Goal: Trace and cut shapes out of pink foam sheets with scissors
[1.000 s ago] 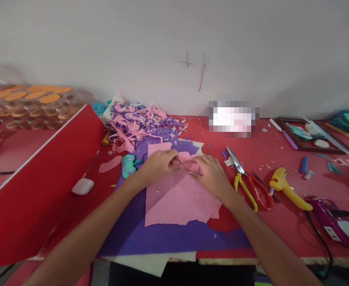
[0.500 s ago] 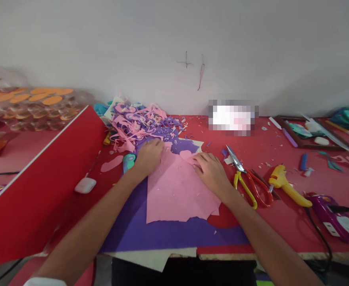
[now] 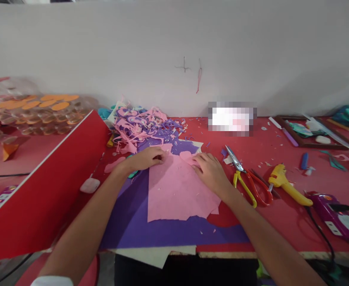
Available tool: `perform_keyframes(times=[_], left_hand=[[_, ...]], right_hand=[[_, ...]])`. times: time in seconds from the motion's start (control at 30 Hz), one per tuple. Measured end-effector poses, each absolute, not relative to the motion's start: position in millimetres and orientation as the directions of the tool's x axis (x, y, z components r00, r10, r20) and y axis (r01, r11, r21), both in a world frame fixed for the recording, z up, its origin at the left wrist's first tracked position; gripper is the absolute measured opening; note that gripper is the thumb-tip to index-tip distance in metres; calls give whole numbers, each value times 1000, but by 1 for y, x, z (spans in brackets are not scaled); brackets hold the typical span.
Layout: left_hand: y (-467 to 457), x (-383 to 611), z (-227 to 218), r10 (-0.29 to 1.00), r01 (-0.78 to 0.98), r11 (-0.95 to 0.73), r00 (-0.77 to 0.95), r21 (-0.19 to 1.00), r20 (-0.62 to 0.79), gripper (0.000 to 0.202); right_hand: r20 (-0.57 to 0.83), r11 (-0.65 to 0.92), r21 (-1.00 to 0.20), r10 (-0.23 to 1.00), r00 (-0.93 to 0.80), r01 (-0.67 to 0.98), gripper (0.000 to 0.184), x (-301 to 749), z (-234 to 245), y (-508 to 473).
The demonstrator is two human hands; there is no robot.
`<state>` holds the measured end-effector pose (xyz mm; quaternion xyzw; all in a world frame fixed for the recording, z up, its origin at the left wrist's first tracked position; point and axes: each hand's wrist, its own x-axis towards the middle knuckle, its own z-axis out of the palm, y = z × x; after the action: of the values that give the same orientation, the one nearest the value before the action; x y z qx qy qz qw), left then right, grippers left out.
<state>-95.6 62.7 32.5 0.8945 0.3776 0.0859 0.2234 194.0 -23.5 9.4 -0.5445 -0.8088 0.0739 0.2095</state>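
Note:
A pink foam sheet point(image 3: 178, 190) lies on a larger purple sheet point(image 3: 138, 222) at the front of the red table point(image 3: 281, 222). My left hand point(image 3: 146, 158) rests at the pink sheet's far left corner, fingers curled and pinching at its edge. My right hand point(image 3: 210, 171) presses down on the sheet's far right part, beside a small pink cut-out piece point(image 3: 187, 155); its fingers are bent and close together. Whether it holds the piece I cannot make out.
A heap of pink and purple scraps point(image 3: 144, 125) lies behind the sheets. Right of my hands lie red and yellow scissors point(image 3: 247, 178), a yellow glue gun point(image 3: 286, 184) and a purple glue gun point(image 3: 333, 218). A slanted red board point(image 3: 43, 186) stands left, with a white case point(image 3: 90, 185) beside it.
My left hand moved out to the scrap heap and came back to the pink sheet's corner. The right hand stayed pressing on the sheet. The view shifted slightly.

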Motion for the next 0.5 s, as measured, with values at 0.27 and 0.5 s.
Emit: perform_keyframes(times=[0.27,0.5], left_hand=[[54,-72,15,869,863,-443,346,243,354,25],[49,-63,6,867,877,-469,434,103,246,21]], right_hand=[[264,406,-342,907,-328,847,24,195,7,-23],[279,419,-354,901,-333,836,24,196,7,-22]])
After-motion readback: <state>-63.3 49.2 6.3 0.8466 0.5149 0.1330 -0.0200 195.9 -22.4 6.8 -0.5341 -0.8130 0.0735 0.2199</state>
